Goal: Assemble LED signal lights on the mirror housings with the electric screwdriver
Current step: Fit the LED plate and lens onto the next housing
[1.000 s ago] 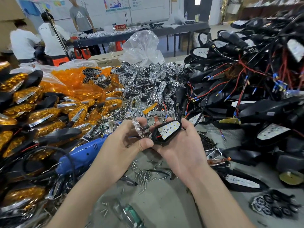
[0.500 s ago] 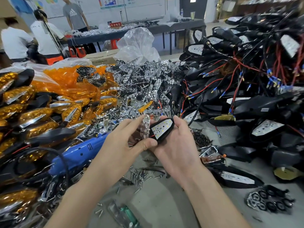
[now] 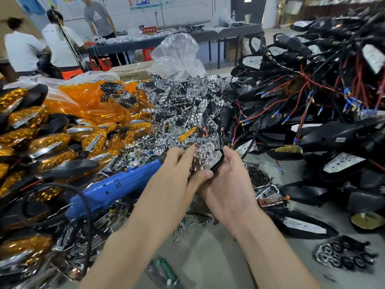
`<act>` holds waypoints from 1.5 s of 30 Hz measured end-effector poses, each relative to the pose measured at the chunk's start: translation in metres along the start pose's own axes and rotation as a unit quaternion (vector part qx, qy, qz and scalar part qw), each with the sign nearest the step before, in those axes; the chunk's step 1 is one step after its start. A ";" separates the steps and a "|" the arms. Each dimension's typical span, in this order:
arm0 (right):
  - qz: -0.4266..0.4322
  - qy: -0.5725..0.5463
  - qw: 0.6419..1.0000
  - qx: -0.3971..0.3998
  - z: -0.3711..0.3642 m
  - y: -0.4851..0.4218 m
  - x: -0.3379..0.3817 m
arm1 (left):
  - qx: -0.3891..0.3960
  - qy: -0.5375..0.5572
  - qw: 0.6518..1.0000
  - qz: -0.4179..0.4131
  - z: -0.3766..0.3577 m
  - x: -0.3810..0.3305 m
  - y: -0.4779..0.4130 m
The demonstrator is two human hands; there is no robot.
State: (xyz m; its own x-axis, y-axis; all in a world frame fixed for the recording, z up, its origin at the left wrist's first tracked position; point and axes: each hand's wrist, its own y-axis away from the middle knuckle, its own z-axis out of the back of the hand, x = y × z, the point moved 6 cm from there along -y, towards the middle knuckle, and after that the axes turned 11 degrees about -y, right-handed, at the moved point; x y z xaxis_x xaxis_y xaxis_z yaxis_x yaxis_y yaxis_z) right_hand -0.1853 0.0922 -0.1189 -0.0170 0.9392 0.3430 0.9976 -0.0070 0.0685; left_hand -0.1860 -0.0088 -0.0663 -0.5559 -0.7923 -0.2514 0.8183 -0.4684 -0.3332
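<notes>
While cradled in right hand (image 3: pixel 227 190), black housing (image 3: pixel 216 165), chrome reflector (image 3: pixel 203 155) on top, left hand (image 3: pixel 179 176) fingers (image 3: pixel 190 150) pinching it.

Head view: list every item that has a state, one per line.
Left hand: pinching the chrome reflector.
Right hand: gripping the black housing.
Chrome reflector: being pressed onto the housing.
Black housing: held, reflector partly covering it.
Blue screwdriver: lying unused on the bench.
</notes>
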 end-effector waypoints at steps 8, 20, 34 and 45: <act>0.025 0.033 0.999 -0.006 0.006 -0.001 0.000 | -0.009 -0.007 1.000 0.005 -0.006 -0.005 0.005; 0.024 0.014 1.000 -0.008 0.007 -0.003 0.000 | 0.002 0.094 0.995 0.016 -0.006 0.000 0.008; 0.020 -0.026 0.999 0.036 -0.004 -0.004 0.001 | 0.141 0.310 0.932 0.121 0.002 0.018 -0.002; 0.031 -0.020 0.997 0.068 -0.010 0.001 0.002 | 0.157 0.350 0.913 0.135 0.001 0.016 -0.002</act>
State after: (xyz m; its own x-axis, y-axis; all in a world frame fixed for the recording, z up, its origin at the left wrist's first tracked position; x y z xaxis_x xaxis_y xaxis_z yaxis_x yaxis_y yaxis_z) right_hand -0.1851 0.0903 -0.1093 0.0449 0.9511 0.3057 0.9966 -0.0215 -0.0795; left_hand -0.1962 -0.0204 -0.0690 -0.1949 -0.5019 -0.8427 0.8800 -0.4689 0.0757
